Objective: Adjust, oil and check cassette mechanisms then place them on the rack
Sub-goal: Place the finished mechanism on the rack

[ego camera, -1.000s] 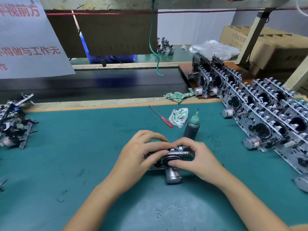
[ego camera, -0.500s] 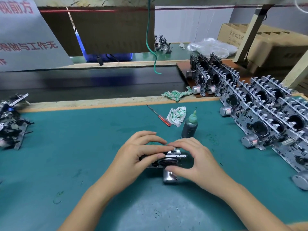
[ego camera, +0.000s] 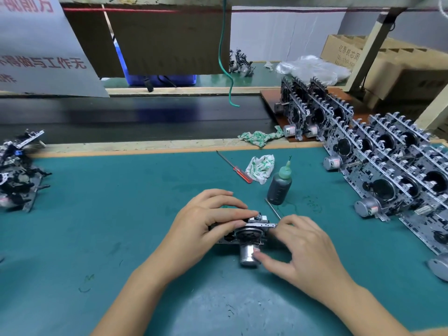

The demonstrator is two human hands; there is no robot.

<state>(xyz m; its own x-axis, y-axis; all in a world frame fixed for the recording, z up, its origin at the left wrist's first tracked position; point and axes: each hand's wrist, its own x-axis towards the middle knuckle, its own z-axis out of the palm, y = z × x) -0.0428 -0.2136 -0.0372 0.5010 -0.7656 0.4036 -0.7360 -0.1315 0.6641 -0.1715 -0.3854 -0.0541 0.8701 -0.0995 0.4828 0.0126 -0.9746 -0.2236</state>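
Note:
A metal cassette mechanism [ego camera: 249, 235] with a silver motor can at its near side lies on the green mat [ego camera: 97, 214] in the middle. My left hand [ego camera: 206, 224] grips its left and top edge with curled fingers. My right hand [ego camera: 305, 248] holds its right end, thumb tip on the motor and fingers at the frame's right edge. A thin metal rod [ego camera: 272, 209] sticks out from under my right fingers toward the dark oil bottle [ego camera: 278, 187]; whether I hold the rod is unclear. Rows of finished mechanisms stand on the rack [ego camera: 388, 170] at the right.
A red-handled screwdriver [ego camera: 235, 168] and a crumpled rag [ego camera: 260, 167] lie behind the bottle. Another rag [ego camera: 261, 137] sits on the wooden edge. A pile of mechanisms [ego camera: 17, 173] is at the far left. A dark conveyor belt [ego camera: 121, 117] runs behind the mat.
My right hand has slid right and down off the top of the mechanism, its thumb now on the motor. The thin rod has come into view. My left hand keeps its grip.

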